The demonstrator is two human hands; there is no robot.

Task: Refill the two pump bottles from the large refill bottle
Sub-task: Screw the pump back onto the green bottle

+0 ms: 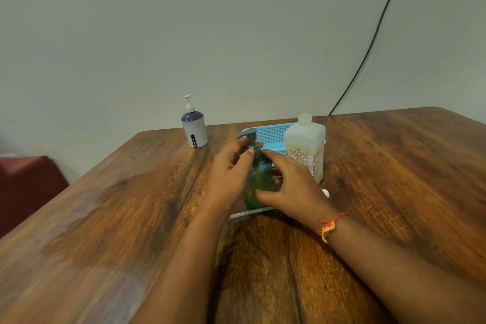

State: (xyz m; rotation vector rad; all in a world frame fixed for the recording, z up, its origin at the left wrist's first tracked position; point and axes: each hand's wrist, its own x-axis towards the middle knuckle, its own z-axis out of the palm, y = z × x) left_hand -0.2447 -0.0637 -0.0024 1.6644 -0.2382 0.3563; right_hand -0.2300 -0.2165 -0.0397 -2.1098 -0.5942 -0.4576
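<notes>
A green pump bottle (259, 181) with a grey pump head stands upright at the table's middle. My left hand (231, 171) pinches the neck of its pump between thumb and fingers. My right hand (286, 184) wraps round the green body from the right. Just behind it, to the right, stands the large translucent refill bottle (306, 144) with a printed label and its cap on. A white and dark blue pump bottle (195, 126) stands apart at the back left, pump in place.
A light blue plastic basket (271, 134) sits behind the green bottle. A clear flat tray edge (247, 213) lies under my hands, and a small white object (325, 193) peeks out at my right hand. A black cable (368, 47) hangs down the wall. Wooden table (118, 218).
</notes>
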